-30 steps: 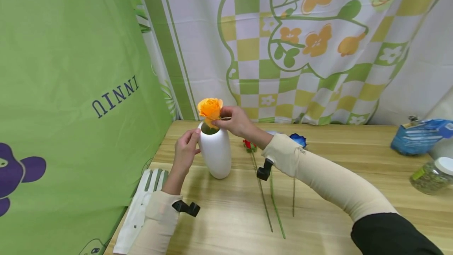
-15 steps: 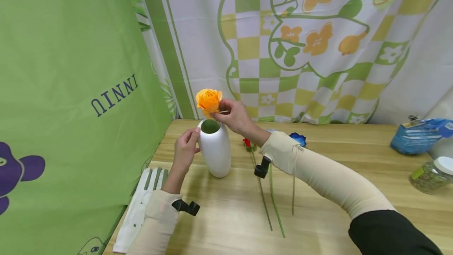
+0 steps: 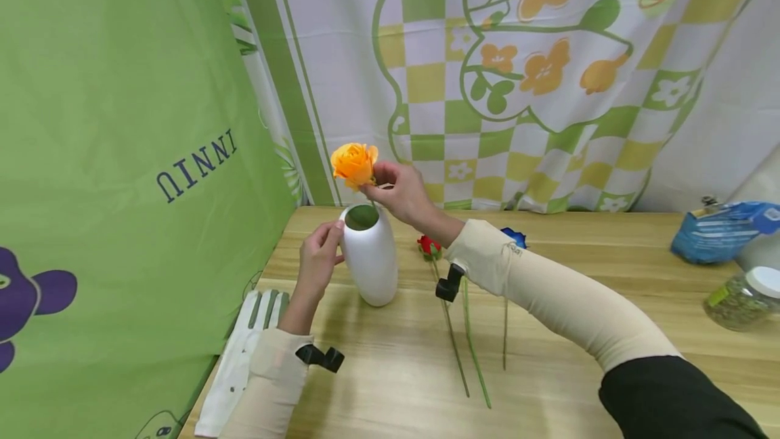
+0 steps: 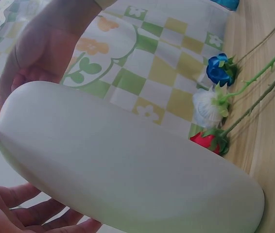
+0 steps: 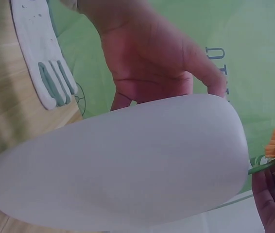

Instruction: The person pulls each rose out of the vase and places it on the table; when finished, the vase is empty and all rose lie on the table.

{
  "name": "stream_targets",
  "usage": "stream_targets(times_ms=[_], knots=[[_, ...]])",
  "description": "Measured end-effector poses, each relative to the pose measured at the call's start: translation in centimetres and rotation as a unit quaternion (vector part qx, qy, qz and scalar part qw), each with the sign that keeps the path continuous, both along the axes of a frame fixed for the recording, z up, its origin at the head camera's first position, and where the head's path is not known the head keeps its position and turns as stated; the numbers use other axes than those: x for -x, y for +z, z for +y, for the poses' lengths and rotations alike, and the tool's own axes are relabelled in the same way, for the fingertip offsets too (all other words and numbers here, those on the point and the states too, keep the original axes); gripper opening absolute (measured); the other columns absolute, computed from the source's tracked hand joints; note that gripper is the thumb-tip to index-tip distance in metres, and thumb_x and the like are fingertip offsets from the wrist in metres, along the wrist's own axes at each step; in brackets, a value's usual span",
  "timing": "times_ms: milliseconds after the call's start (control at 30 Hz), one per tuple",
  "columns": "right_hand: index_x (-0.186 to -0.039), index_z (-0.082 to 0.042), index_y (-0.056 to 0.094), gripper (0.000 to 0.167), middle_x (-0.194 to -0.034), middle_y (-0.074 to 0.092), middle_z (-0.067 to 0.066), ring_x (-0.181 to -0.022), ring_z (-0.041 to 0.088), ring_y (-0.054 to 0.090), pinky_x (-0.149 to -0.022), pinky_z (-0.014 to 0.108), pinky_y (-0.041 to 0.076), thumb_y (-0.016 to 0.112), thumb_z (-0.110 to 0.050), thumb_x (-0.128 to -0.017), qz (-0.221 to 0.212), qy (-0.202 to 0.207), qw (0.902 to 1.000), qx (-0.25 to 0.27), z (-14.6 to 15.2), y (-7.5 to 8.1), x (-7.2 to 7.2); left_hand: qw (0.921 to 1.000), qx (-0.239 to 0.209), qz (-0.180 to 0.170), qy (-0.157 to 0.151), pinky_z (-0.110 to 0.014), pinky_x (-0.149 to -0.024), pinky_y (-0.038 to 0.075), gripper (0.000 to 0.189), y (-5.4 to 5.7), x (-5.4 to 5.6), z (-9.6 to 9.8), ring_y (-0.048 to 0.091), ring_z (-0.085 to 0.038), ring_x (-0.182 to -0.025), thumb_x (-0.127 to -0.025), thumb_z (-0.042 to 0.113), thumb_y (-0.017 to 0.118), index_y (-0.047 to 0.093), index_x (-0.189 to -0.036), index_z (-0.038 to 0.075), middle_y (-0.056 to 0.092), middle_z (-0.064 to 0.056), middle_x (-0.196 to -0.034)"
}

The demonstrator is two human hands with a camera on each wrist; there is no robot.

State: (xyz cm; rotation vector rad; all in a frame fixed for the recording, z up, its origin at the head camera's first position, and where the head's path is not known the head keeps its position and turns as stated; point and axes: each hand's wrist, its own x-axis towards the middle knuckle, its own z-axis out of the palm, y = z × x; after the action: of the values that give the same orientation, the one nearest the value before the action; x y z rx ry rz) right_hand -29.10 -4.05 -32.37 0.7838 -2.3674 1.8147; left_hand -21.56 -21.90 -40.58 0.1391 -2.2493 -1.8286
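A tall white vase (image 3: 370, 263) stands on the table, its dark mouth facing up toward me. My left hand (image 3: 319, 256) holds the vase's left side, thumb at the rim and fingers around the wall. Above the mouth, my right hand (image 3: 402, 195) pinches an orange rose (image 3: 354, 164) just under its bloom. In the right wrist view the rose's green stem (image 5: 263, 167) runs into the vase's mouth; its lower part is hidden inside. Right of the vase lie a red rose (image 3: 429, 246), a blue rose (image 3: 514, 237) and a white rose (image 4: 209, 107), which my right arm hides in the head view.
A white and green folded cloth or glove (image 3: 234, 364) lies at the table's left edge. At the far right are a blue bag (image 3: 722, 232) and a jar with a white lid (image 3: 743, 300). Patterned curtains (image 3: 487, 185) hang behind the table.
My right hand and the orange rose have risen a little and shifted left, so the bloom is farther above the vase's mouth. My left hand and the vase have barely moved.
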Motion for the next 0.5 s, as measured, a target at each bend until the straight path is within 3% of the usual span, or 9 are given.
stream_targets(times_ms=[267, 500], knots=[[-0.114, -0.002, 0.069, 0.028, -0.097, 0.072, 0.015, -0.074, 0.015, 0.064, -0.072, 0.041, 0.063, 0.074, -0.015, -0.090, -0.017, 0.004, 0.9998, 0.010, 0.2, 0.9, -0.2, 1.0000, -0.001, 0.000, 0.003, -0.039, -0.081, 0.064, 0.045, -0.1, 0.0, 0.0, 0.061, -0.030, -0.115, -0.100, 0.040, 0.053, 0.066, -0.124, 0.003, 0.065, -0.020, -0.124], [-0.112, -0.001, 0.069, 0.027, -0.096, 0.072, 0.015, -0.073, 0.015, 0.063, -0.064, 0.029, 0.062, 0.074, -0.014, -0.090, -0.016, 0.007, 0.9997, 0.016, 0.2, 1.6, -0.3, 0.9998, 0.007, 0.016, 0.011, -0.036, -0.076, 0.064, 0.049, -0.2, 0.0, 0.2, 0.062, -0.026, -0.109, -0.098, 0.043, 0.054, 0.067, -0.122, 0.003, 0.067, -0.020, -0.120]])
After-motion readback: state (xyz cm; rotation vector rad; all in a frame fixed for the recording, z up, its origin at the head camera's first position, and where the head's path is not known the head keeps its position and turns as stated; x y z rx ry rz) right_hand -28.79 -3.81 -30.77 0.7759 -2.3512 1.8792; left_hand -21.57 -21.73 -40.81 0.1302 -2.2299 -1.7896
